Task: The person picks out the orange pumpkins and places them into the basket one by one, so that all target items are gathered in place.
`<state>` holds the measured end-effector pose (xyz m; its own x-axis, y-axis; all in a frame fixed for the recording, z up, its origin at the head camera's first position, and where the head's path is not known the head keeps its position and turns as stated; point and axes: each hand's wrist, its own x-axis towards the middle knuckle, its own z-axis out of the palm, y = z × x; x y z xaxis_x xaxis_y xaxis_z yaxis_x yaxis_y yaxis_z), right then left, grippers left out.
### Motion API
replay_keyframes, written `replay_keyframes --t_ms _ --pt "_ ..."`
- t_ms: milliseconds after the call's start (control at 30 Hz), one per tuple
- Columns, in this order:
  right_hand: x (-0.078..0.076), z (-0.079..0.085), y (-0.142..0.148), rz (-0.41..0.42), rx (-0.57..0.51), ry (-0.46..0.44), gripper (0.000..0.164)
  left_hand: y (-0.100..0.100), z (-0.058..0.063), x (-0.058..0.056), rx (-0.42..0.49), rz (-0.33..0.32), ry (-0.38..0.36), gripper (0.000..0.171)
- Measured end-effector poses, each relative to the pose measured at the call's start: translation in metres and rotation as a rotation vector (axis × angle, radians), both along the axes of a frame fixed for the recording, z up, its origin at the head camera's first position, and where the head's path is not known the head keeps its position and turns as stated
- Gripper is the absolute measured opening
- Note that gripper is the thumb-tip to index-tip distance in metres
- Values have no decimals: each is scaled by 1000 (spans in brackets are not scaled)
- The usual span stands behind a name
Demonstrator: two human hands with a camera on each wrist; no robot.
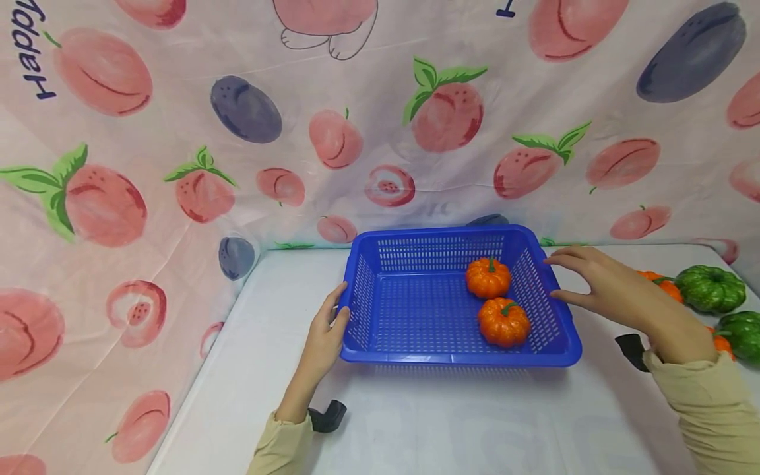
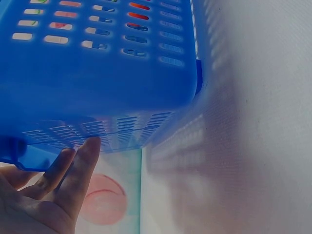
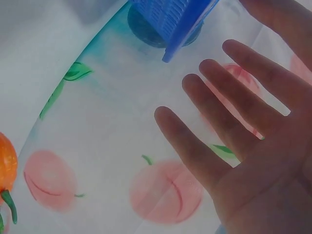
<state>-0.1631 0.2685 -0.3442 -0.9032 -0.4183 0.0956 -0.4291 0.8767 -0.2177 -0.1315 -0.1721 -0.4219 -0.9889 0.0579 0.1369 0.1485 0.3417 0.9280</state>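
A blue plastic basket [image 1: 451, 359] with slotted walls stands on the white table. Two small orange pumpkins, one farther back [image 1: 487, 280] and one nearer [image 1: 501, 328], lie inside towards its right wall. At the basket's left side is my left hand [image 1: 323, 336]; in the left wrist view its straight fingers [image 2: 80, 178] touch the outer wall [image 2: 97, 83]. Beside the right rim, my right hand [image 1: 608, 284] is held with thumb and fingers spread. The right wrist view shows those fingers [image 3: 214, 100] extended, apart from the basket [image 3: 170, 22], with nothing in them.
On the table's right lie green pumpkins, one behind [image 1: 709, 290] and one in front [image 1: 743, 333], with orange ones [image 1: 671, 289] partly hidden by my right arm. A fruit-print cloth [image 1: 380, 86] hangs behind the table and along its left. Black wrist devices [image 1: 329, 417] show at both cuffs.
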Motion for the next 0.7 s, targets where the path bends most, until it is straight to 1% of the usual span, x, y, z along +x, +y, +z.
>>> replay_keyframes --t_ms 333,433,533,700 --pt "7 -9 12 -2 -7 37 59 -1 -2 0 -4 1 14 47" --pt "9 -10 18 -2 -13 48 60 0 -2 -1 -6 -5 14 47" --pt "11 -9 22 -7 -21 61 57 0 -2 -1 -5 -5 16 47" --pt "13 -8 28 -53 33 5 59 0 -1 0 -6 -1 13 47"
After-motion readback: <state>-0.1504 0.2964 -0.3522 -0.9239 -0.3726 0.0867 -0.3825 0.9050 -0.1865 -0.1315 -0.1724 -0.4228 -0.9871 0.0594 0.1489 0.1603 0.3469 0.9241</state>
